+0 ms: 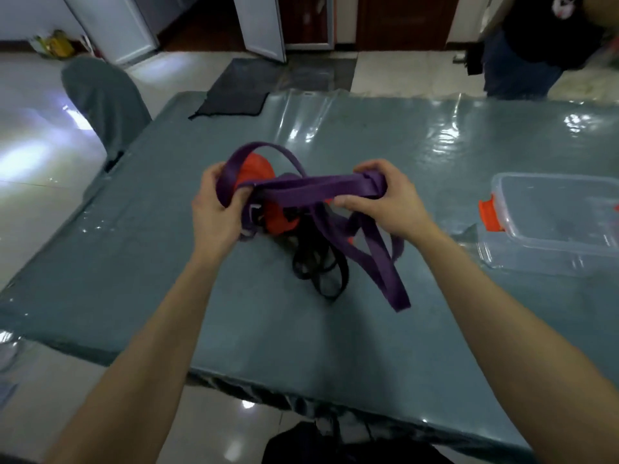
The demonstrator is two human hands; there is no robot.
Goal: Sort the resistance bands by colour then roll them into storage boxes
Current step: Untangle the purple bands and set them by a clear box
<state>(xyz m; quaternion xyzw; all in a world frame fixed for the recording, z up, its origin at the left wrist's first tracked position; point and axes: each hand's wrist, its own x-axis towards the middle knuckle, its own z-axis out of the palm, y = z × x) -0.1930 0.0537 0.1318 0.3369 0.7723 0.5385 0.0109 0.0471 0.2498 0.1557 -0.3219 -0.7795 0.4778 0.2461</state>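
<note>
- Left hand [217, 209], centre-left of frame: fingers curled round one end loop of the purple resistance band [318, 189].
- Right hand [385, 199], just right of centre: fingers curled over a bunched fold of the same band, thumb under it.
- Purple band stretches between both hands, held above the surface [134, 262]. One loop arcs up behind the left hand. More loops hang below the right hand, down toward the surface at centre.
- Red-orange resistance band [256, 167] is bunched behind and under the purple one, between the hands, partly hidden.
- Black resistance band [318, 267] lies tangled on the surface just below the hands, under the hanging purple loops.
- Clear storage box [552, 209] with orange latch [490, 214] is at the right edge of frame, on the surface, apart from the band pile.
- Second clear plastic piece [522, 259] lies under the box; box or lid, cannot tell.
- Surface is grey-green under a shiny clear sheet.
- Dark cloth [234, 92] hangs over the far edge of the surface, upper centre.
- Chair in grey cover [100, 95] is upper left, beside the surface.
- Another person [529, 51] stands upper right, dark top, cropped.
</note>
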